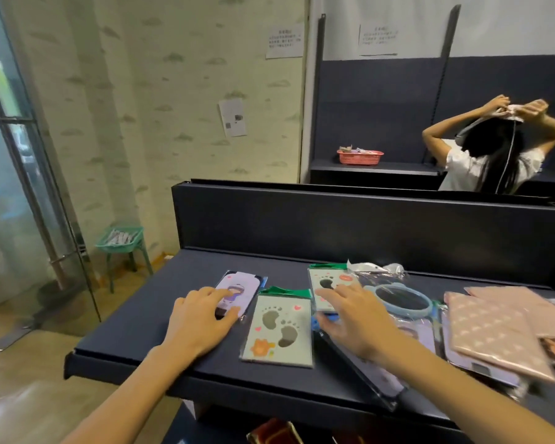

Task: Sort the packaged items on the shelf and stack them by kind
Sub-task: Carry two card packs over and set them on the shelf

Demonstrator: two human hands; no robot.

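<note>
On the dark shelf (135,341) lie several packaged items. My left hand (199,318) rests with straight fingers on a lilac phone-case package with a cartoon figure (237,288). A pale green footprint card with a green header (277,331) lies between my hands. My right hand (350,315) pinches a second footprint card (326,280), fingers on top and thumb at its near edge. To the right sit a blue-rimmed round mirror (401,299) in clear wrap and pink patterned packages (497,331). A lilac package (382,376) lies under my right forearm.
The shelf's dark back panel (366,225) rises behind the items. Another person (491,155) stands beyond it with both hands raised to their head. A red basket (359,157) sits on a far shelf. A green basket on a stool (119,240) stands by the glass door at left.
</note>
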